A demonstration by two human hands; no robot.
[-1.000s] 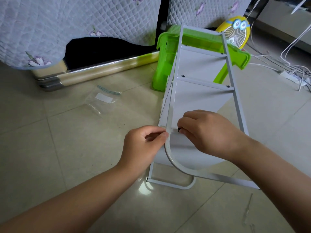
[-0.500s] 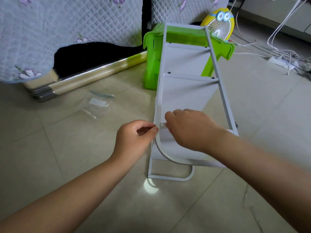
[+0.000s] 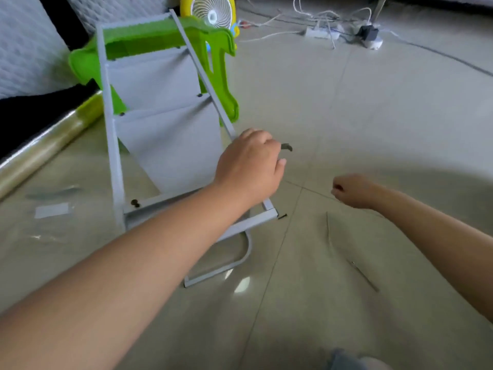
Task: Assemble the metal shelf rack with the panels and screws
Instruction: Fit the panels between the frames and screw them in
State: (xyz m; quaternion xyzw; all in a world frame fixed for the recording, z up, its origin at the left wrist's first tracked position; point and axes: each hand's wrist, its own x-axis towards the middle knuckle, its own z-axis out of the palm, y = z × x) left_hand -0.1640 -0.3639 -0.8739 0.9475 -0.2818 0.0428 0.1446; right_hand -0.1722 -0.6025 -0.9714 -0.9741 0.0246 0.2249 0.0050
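Pale glossy tiled floor (image 3: 373,116), with a white power strip and cables (image 3: 321,33) at the far edge.

Grey metal shelf rack with flat panels (image 3: 165,145) — lies tilted on the floor, far end propped on a green plastic stool (image 3: 221,65). Its long axis runs from the curved foot nearest the person away toward the upper left, with the top end pointing away.

Left hand (image 3: 249,166) — over the rack's right rail, fingers curled, pinching a small dark piece (image 3: 286,147). Whether that is a screw or a key cannot be told.

Right hand (image 3: 349,190): apart from the rack, above the floor, fingers curled in, nothing seen in them.

Thin metal tool (image 3: 364,276): on the floor near the right forearm.

Black screw (image 3: 282,216): juts from the near right corner. A dark screw head (image 3: 134,202) sits at the near left corner.

Step, as judged: fastening the lowest panel on its right side. The next move calls for driving the jutting screw home while the rail is held steady.
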